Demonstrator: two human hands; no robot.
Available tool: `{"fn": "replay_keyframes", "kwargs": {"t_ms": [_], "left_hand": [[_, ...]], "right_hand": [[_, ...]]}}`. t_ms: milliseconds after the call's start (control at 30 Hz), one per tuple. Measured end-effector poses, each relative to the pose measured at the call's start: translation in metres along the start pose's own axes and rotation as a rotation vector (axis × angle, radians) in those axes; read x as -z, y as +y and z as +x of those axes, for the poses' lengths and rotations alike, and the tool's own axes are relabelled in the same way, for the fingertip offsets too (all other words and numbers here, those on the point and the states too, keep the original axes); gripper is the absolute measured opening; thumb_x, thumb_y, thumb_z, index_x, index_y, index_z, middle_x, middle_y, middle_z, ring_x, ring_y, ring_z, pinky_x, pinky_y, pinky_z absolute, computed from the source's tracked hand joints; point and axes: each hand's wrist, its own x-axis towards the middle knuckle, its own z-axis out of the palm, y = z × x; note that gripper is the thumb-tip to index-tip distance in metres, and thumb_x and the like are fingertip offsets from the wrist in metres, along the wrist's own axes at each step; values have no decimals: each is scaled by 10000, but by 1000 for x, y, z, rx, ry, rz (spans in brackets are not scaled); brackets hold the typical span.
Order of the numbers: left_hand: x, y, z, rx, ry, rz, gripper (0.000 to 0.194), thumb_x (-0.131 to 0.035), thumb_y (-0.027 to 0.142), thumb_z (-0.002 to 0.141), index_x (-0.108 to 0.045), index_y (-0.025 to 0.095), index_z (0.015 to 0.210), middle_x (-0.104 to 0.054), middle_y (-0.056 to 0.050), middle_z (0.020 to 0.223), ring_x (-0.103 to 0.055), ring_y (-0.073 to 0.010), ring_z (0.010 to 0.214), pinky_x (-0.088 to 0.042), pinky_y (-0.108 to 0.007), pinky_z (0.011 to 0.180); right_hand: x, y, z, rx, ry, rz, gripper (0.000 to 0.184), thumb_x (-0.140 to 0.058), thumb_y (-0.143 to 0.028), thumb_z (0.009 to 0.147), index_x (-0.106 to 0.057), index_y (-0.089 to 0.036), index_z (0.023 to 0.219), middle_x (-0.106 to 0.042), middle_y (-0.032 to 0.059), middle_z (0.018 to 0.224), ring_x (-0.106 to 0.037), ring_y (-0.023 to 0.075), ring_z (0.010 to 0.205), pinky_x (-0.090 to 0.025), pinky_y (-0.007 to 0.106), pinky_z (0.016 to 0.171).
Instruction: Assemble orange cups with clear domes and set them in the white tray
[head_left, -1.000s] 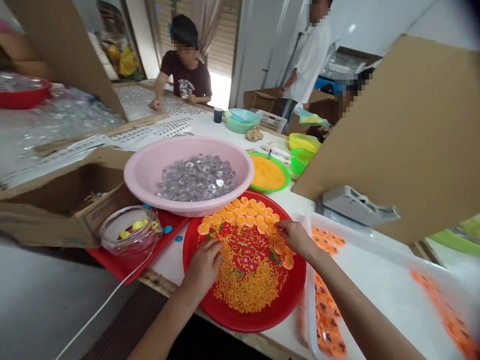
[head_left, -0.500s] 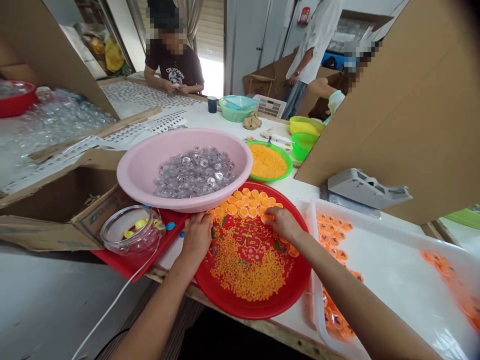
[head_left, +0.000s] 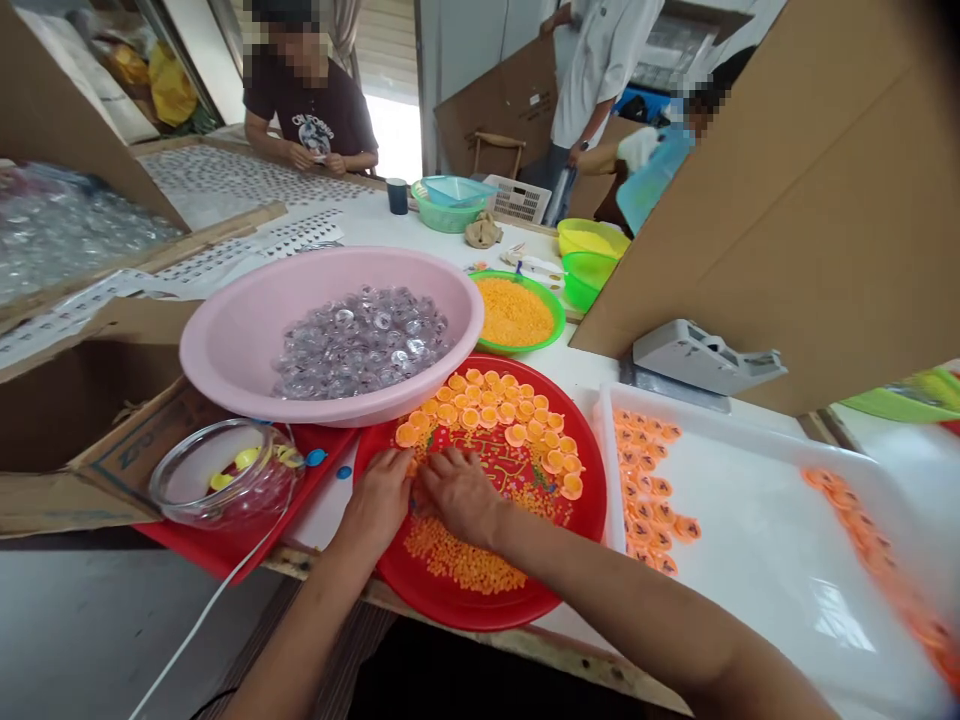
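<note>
A round red tray (head_left: 581, 520) lies at the table's near edge. Small orange cups (head_left: 495, 410) sit in rows along its far side, and a heap of tiny orange beads (head_left: 459, 562) covers its near side. My left hand (head_left: 381, 497) rests on the tray's left part with its fingers curled. My right hand (head_left: 463, 492) lies beside it, fingers pressed together and meeting the left fingertips over the beads. What the fingers pinch is hidden.
A pink basin (head_left: 225, 345) of clear round pieces (head_left: 360, 340) overlaps the tray's far left. Behind is a green bowl of orange beads (head_left: 517, 312). A white tray (head_left: 750, 540) with filled cups is on the right, a glass jar (head_left: 217, 485) and cardboard box (head_left: 112, 440) on the left. Other people are at the far end.
My right hand has come from the cups at the tray's far right across to the left. It now meets my left hand, which has stayed near the tray's left edge. The camera has tilted down.
</note>
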Motion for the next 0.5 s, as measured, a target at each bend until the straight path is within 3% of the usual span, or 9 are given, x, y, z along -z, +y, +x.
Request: {"fn": "replay_keyframes", "kwargs": {"t_ms": [133,267,367,433,500], "left_hand": [[-13,1,-10,-29,-38,-14,362,-397,76,827,-645,166,1076,-667,-109,1015,-596,-268,1037,-477,-425,923],[-13,17,-18,-83,-115,-85,406,-421,63,808,-607,154,1157,-641,-118,1118,-586,-259,1085,-476,-412,954],[1,28,-26,-29,-99,-92,467,-464,84,799,-531,143,1258,-548,-143,1298,-505,-285,1220,-432,-438,1019],[13,34,-36,34,-110,-76,446,-471,121,822,-521,151,1264,-546,-150,1297,-514,-296,1212,-434,-451,1012],[21,40,-48,58,-187,-73,449,-486,120,820,-521,173,1264,-583,-142,1240,-567,-288,1143,-457,-436,980]], "right_hand": [[-1,-6,-28,27,8,13,222,-528,-169,881,-634,-222,1070,-626,93,1070,-500,255,1023,-390,425,939],[14,22,-74,7,0,101,283,-472,-80,869,-646,-223,1041,-637,60,1011,-526,215,974,-424,375,888],[24,45,-97,-182,28,157,365,-435,-47,854,-615,-188,1138,-614,87,1049,-537,206,1004,-436,345,900],[28,53,-106,-324,-13,201,381,-507,-139,853,-573,-162,1228,-575,120,1139,-529,231,1067,-434,352,938],[27,51,-111,-400,-87,206,561,-655,-290,787,-513,-153,1312,-500,151,1268,-482,286,1164,-416,381,984]]}}
